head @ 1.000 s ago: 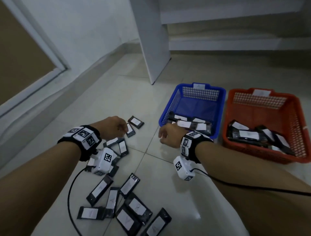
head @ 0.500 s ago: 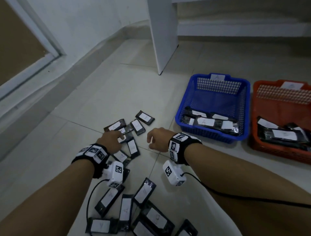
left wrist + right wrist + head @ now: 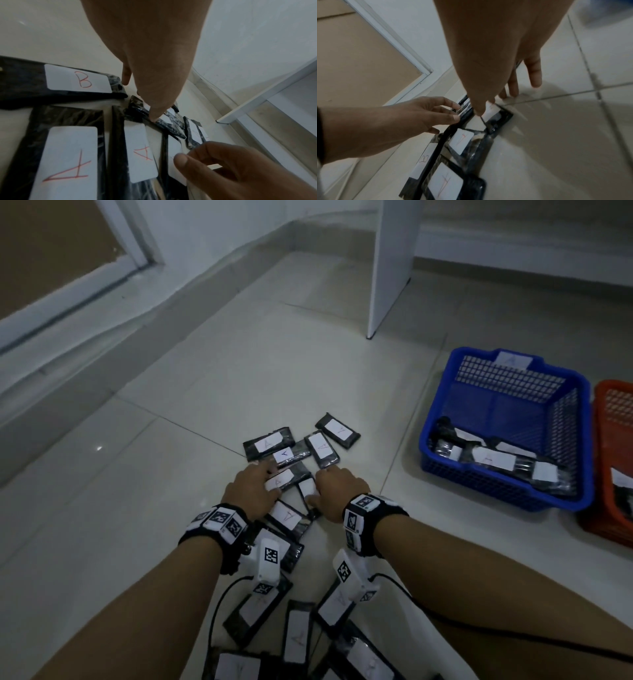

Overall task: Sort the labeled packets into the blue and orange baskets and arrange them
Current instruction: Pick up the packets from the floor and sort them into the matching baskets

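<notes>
Black packets with white labels marked A or B lie scattered on the tiled floor (image 3: 239, 378), a near cluster (image 3: 322, 448) ahead of my hands and more under my forearms (image 3: 296, 635). My left hand (image 3: 269, 482) rests with relaxed fingers on an A packet (image 3: 284, 479); its thumb (image 3: 153, 117) presses a packet edge. Beside it, my right hand (image 3: 317, 489) pinches a small packet (image 3: 308, 487) between thumb (image 3: 480, 111) and index finger, the other fingers straight on the floor. The blue basket (image 3: 442, 405) and orange basket (image 3: 613, 405) at right hold packets.
A white furniture panel (image 3: 390, 268) stands on the floor behind the packets, with a low shelf to its right. A wall skirting and a door frame (image 3: 130, 241) run along the left. One packet marked B (image 3: 77, 79) lies left of my left hand.
Both hands have moved forward and down onto the near cluster. The right hand closed in from the basket side onto a packet. My view has swung left, so the baskets sit further right.
</notes>
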